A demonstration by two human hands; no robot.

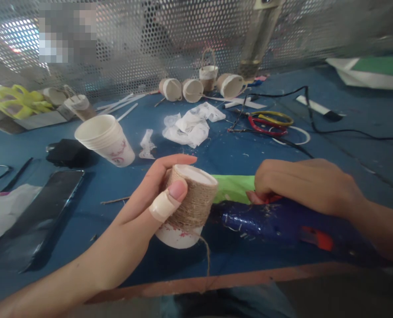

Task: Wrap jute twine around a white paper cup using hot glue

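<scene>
My left hand [150, 207] is closed around a paper cup [179, 236] that is tilted with its base up. Brown twine [196, 198] is wound in rows around most of the cup, and a loose end hangs down below it. A plaster is wrapped on the left thumb. My right hand [305, 185] grips a blue hot glue gun [269, 223], fingers curled by its red trigger. The gun lies sideways with its nozzle toward the cup; whether the tip touches the twine I cannot tell. Behind them lies a light-green sheet [234, 187].
Stacked paper cups [106, 139] lean at left, near a dark phone-like slab [50, 212]. Crumpled white paper [192, 126] lies mid-table. Several twine-wrapped cups [192, 90] line the perforated screen [126, 39]. Black cable [310, 115] and coloured wire loops [272, 121] lie at right.
</scene>
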